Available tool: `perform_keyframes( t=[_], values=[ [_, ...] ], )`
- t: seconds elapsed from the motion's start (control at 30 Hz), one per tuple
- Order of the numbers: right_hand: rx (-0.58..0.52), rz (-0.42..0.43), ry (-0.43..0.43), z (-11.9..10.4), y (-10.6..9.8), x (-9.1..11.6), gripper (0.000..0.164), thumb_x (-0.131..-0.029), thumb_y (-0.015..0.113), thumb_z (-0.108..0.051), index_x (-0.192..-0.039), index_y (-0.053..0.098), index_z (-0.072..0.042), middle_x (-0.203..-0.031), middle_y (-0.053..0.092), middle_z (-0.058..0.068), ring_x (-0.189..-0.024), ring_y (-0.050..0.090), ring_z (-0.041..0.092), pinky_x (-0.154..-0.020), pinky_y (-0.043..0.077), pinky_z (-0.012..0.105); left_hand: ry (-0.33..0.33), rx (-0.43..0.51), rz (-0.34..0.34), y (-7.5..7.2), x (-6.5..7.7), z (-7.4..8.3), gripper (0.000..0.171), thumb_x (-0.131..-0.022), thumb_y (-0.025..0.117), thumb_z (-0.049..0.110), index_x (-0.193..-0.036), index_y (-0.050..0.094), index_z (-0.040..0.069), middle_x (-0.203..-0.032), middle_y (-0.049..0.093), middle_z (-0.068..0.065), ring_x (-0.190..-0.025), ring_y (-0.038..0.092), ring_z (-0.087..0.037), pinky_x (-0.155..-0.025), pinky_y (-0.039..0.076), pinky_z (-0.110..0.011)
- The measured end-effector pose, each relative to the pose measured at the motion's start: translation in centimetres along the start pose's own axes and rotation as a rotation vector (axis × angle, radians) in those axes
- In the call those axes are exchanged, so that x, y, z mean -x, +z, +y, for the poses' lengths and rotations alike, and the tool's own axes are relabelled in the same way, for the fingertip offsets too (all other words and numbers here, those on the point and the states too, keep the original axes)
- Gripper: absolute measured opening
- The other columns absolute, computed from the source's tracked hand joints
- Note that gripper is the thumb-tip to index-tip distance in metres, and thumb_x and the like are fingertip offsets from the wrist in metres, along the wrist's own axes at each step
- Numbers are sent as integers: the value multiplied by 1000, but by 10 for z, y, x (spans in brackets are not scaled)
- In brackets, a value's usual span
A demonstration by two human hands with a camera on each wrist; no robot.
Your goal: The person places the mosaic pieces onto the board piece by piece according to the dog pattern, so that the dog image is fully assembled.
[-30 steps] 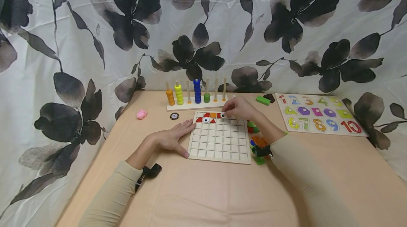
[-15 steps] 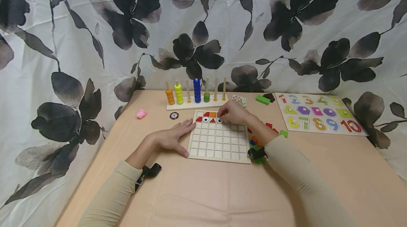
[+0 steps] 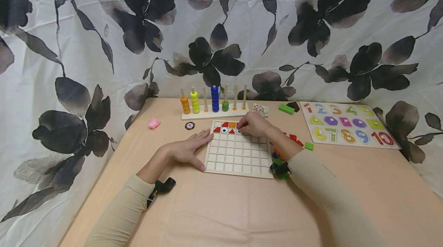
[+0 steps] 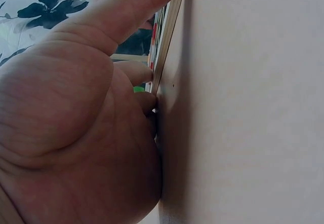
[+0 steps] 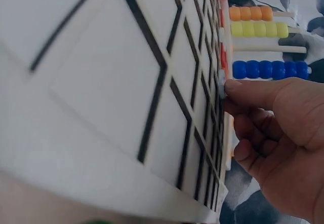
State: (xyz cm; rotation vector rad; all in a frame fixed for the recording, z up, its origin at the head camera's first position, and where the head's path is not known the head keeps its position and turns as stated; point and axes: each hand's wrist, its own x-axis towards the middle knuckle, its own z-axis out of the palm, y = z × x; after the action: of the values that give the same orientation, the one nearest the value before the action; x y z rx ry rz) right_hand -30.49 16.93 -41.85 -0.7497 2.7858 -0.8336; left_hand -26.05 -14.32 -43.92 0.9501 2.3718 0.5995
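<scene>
A white grid board (image 3: 238,158) lies on the table, its two far rows partly filled with red, orange and white tiles. Along its left edge rests my left hand (image 3: 187,148), fingers spread and fairly straight, the thumb at the near left corner. In the left wrist view, that hand's palm (image 4: 66,107) stands beside the board's wooden edge (image 4: 169,26). My right hand (image 3: 256,125) reaches over the far part of the board. Its thumb and forefinger pinch a small white tile (image 5: 221,84) at the second row, mostly covered by the fingertips.
Behind the board stands a peg stacker (image 3: 214,115) with coloured rings. Loose red tiles (image 3: 293,138) and green tiles (image 3: 309,146) lie to the right, partly under my forearm. Farther right is a number puzzle (image 3: 349,124); a pink piece (image 3: 154,123) and a round black disc (image 3: 189,125) sit left.
My right hand has moved slightly left and nearer with the white tile, from the first row's end to the second row. My left hand has stayed in place.
</scene>
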Motion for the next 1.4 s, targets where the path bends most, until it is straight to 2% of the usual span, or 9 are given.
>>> perform_keyframes(
  t=[0.13, 0.27, 0.37, 0.47, 0.67, 0.83, 0.97, 1.23, 1.4],
  values=[
    [-20, 58, 6, 6, -14, 17, 17, -88, 70, -15, -104, 75, -12, -96, 70, -4, -83, 57, 18, -71, 50, 33, -7, 2, -3, 0, 0, 0, 120, -66, 79, 60, -156, 6, 28, -161, -11, 5, -146, -13, -19, -118, -1, -48],
    [-52, 147, -14, 23, -36, 47, 26, -89, 70, -24, -112, 72, -13, -98, 67, -3, -81, 54, 20, -66, 50, 33, -11, -6, -3, 0, 0, 0, 120, -66, 78, 61, -156, 6, 28, -161, -11, 5, -146, -12, -20, -118, -1, -48],
    [-72, 177, 7, 38, -50, 70, 28, -88, 70, -27, -114, 70, -17, -100, 64, -3, -82, 55, 21, -65, 51, 33, -17, -6, -5, 0, 1, 0, 120, -66, 78, 61, -156, 6, 28, -161, -11, 5, -146, -12, -21, -118, -1, -48],
    [-90, 176, 59, 53, -61, 90, 28, -87, 72, -26, -115, 70, -21, -97, 63, -1, -82, 55, 23, -66, 52, 35, -20, 1, -9, 0, 2, 0, 119, -67, 78, 60, -156, 6, 28, -161, -12, 5, -146, -12, -21, -118, -1, -48],
    [-87, 80, 220, 81, -75, 112, 27, -87, 72, -22, -113, 71, -14, -100, 68, 2, -87, 54, 25, -71, 50, 35, -7, -8, -3, 0, 0, -1, 119, -67, 78, 61, -156, 5, 29, -161, -11, 5, -146, -12, -20, -118, 0, -47],
    [-136, -38, 301, 100, -78, 122, 23, -87, 71, -15, -108, 72, -9, -95, 70, 6, -81, 58, 26, -70, 51, 34, 2, -3, -5, 0, -1, -1, 119, -67, 78, 60, -156, 6, 28, -161, -12, 4, -146, -12, -22, -117, -1, -48],
    [-170, -102, 304, 111, -76, 124, 22, -84, 73, -10, -106, 72, -7, -92, 69, 6, -78, 58, 25, -69, 53, 33, 3, 1, -8, 0, -2, 0, 119, -67, 78, 60, -156, 6, 27, -161, -12, 4, -146, -13, -22, -117, -1, -48],
    [-165, -84, 292, 119, -71, 121, 19, -82, 75, -9, -101, 71, -9, -86, 67, 6, -78, 56, 25, -70, 51, 33, 15, 2, -3, -1, 0, 2, 119, -68, 79, 58, -156, 6, 25, -161, -11, 1, -146, -13, -24, -117, -2, -49],
    [-196, -66, 265, 121, -69, 120, 17, -81, 76, -7, -96, 69, -9, -83, 66, 7, -76, 56, 26, -67, 52, 32, 22, -2, 0, -1, 1, 1, 120, -67, 79, 58, -156, 6, 24, -161, -11, 1, -147, -12, -23, -117, -2, -48]
  ],
)
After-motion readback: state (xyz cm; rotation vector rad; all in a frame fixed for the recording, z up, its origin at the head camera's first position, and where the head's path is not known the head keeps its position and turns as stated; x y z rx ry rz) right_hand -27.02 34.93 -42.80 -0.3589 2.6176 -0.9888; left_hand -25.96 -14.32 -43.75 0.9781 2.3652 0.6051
